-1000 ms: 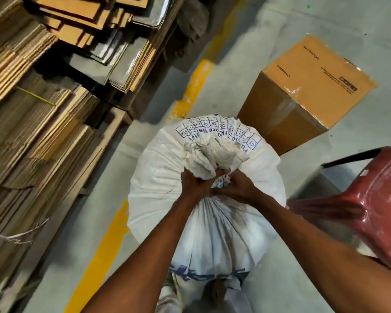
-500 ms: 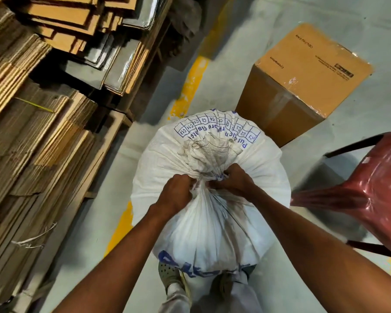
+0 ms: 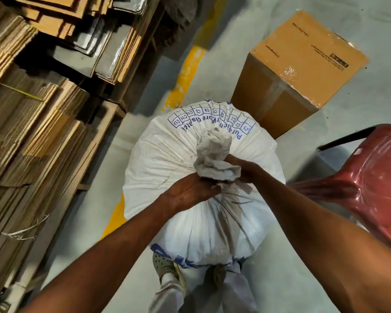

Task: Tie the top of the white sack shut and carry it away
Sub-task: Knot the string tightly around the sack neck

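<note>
Grey concrete floor (image 3: 280,279), marked with a yellow line (image 3: 185,75) running from far centre toward the near left and partly hidden by the load. Centre: one white sack (image 3: 167,159), woven, full and rounded, standing upright on the floor; blue print and a row of small numbered boxes on its far shoulder, more blue lettering at its near base. Neck (image 3: 215,152) gathered into a crumpled grey-white bunch that sticks up from the top, pleats radiating outward from it. Left hand (image 3: 190,193), palm turned up, fingers curled in against the near left of the neck, grasping the gathered cloth just below the bunch. Right hand (image 3: 246,170) wrapped around the right side of the neck, clenched on it, fingers partly hidden behind the cloth. Whether a cord or knot is present at the neck cannot be told. Both forearms bare, reaching in from the near edge. Two feet (image 3: 167,267) in light shoes, just near of the sack, touching or almost touching its base. Left: stacks of flattened cardboard (image 3: 32,132) on edge and laid flat, filling that side. Far right: one sealed brown box (image 3: 303,71), taped, just beyond the sack. Right: one red plastic chair (image 3: 370,188), glossy, beside the sack.
</note>
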`<move>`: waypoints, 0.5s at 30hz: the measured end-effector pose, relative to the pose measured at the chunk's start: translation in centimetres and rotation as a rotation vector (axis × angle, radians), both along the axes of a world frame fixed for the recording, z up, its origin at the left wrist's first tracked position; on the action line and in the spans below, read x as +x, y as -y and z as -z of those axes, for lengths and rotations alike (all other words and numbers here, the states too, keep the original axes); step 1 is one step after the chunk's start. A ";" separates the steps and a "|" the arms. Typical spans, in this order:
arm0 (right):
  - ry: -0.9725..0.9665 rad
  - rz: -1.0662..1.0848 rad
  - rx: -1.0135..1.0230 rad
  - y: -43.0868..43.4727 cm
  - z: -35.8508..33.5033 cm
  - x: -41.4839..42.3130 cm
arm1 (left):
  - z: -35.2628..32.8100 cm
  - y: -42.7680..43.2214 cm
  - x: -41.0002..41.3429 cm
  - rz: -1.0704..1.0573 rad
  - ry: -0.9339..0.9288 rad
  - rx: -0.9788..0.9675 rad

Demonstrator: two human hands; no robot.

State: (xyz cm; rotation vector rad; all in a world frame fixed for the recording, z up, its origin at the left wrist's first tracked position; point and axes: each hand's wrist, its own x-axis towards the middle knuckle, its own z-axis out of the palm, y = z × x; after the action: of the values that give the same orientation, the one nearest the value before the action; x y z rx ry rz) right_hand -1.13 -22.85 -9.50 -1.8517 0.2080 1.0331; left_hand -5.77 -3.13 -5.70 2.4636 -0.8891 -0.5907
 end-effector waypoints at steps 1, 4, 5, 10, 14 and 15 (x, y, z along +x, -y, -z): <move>-0.027 -0.029 0.021 0.3 0.3 0.1 | -0.3 -0.1 -0.2 0.131 0.096 -0.010; -0.091 -0.072 0.087 0.4 0.2 0.3 | 1.2 -0.6 0.3 0.354 0.340 -0.031; -0.118 -0.060 0.121 0.4 0.0 0.5 | 1.9 -0.7 0.6 0.424 0.405 -0.060; -0.196 0.064 0.188 0.5 0.4 0.8 | 3.5 0.2 2.2 0.429 0.323 -0.188; -0.307 0.132 0.274 1.9 0.3 1.0 | 4.8 -0.5 4.0 0.155 0.148 -0.126; -0.348 0.198 0.307 2.4 0.4 0.8 | 4.7 -0.7 4.1 0.055 0.020 -0.122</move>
State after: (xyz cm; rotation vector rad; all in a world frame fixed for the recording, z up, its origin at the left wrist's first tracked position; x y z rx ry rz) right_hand -0.29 -25.29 -9.91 -1.3417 0.4064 1.1704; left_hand -1.70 -2.44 -10.35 2.3467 -0.9743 -0.5157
